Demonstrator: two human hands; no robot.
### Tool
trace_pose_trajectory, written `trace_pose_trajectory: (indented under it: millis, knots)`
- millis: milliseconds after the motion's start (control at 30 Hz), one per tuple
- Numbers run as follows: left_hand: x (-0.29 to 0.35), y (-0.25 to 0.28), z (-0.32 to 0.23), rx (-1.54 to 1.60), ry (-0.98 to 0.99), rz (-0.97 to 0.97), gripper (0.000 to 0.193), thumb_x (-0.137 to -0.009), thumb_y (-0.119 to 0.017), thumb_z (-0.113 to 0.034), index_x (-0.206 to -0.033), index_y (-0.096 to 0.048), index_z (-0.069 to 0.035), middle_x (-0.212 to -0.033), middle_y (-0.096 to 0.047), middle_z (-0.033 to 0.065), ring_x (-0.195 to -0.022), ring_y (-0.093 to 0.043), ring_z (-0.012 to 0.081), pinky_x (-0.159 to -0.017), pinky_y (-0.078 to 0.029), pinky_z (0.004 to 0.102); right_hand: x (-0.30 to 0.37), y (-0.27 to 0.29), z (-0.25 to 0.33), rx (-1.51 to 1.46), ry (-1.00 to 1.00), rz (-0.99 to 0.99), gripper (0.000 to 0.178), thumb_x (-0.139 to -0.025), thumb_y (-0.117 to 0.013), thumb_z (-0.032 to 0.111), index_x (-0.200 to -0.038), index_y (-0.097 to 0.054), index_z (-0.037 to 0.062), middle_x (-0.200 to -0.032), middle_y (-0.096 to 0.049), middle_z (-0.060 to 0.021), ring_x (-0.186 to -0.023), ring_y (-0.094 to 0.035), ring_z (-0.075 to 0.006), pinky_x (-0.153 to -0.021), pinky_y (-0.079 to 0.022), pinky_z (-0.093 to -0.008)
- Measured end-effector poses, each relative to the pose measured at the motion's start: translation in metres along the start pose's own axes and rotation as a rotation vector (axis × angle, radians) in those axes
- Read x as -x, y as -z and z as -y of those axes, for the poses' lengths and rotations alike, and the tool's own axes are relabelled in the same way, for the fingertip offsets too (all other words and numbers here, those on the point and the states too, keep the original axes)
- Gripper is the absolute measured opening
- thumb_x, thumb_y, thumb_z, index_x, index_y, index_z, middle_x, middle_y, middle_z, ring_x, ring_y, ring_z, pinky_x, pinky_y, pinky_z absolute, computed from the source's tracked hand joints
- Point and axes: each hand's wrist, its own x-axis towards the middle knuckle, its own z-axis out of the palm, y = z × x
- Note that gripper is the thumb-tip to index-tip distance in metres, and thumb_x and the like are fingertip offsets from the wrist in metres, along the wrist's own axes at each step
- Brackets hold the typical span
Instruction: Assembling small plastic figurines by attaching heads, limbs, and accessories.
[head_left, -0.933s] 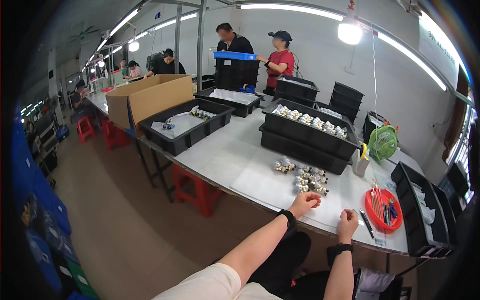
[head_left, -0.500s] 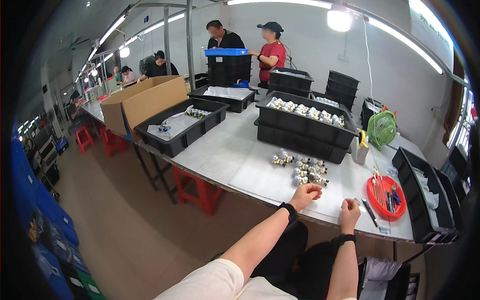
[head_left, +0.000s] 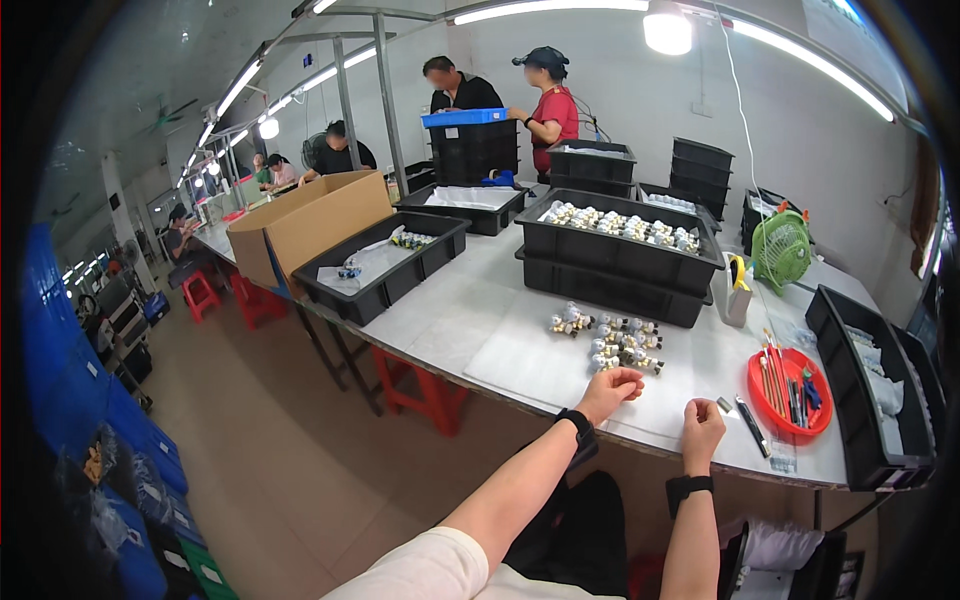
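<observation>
My left hand (head_left: 612, 396) is closed over the near part of the table, thumb and fingers pinched together. To its right, my right hand (head_left: 704, 428) is closed too, its fingers curled inward. Whatever either hand holds, if anything, is too small or hidden to name. Just beyond my left hand lies a cluster of small white, grey and gold figurines (head_left: 612, 342). A small greyish piece (head_left: 724, 405) lies beside my right fingertips. Further right is a dark slim tool, perhaps a pen or knife (head_left: 752, 425), next to a red round tray (head_left: 826, 412) of brushes and tools.
Stacked black crates (head_left: 612, 283) with more figurines stand beyond the cluster. A black crate (head_left: 385, 290) and a cardboard box (head_left: 315, 222) are at left. A green fan (head_left: 781, 250) and another black crate (head_left: 868, 400) stand right. Two people work across the table.
The whole view has shifted slightly, so the table and crates sit further right in the picture. Both hands keep nearly the same closed pose.
</observation>
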Motion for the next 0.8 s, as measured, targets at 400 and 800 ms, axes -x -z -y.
trace_pose_trajectory:
  millis: [400, 800]
  knots:
    - [-0.006, 0.002, 0.001, 0.039, -0.025, 0.031, 0.019, -0.084, -0.047, 0.001, -0.101, -0.055, 0.002, -0.093, -0.060, 0.0097, -0.082, -0.058, 0.0136, -0.076, -0.048, 0.0240, -0.006, -0.003, 0.003, 0.027, 0.040, -0.029, 0.011, -0.075, -0.057, 0.008, -0.074, -0.057, -0.0037, -0.059, -0.057, -0.0070, -0.050, -0.048, -0.0106, -0.050, -0.040, -0.0240]
    - [-0.003, 0.002, -0.002, 0.016, -0.005, 0.039, 0.019, -0.084, -0.047, 0.000, -0.101, -0.055, 0.002, -0.094, -0.059, 0.0100, -0.083, -0.058, 0.0140, -0.077, -0.048, 0.0244, -0.003, -0.005, 0.005, 0.049, 0.045, -0.029, 0.010, -0.074, -0.056, 0.006, -0.073, -0.057, -0.0036, -0.058, -0.056, -0.0089, -0.050, -0.050, -0.0127, -0.050, -0.041, -0.0249]
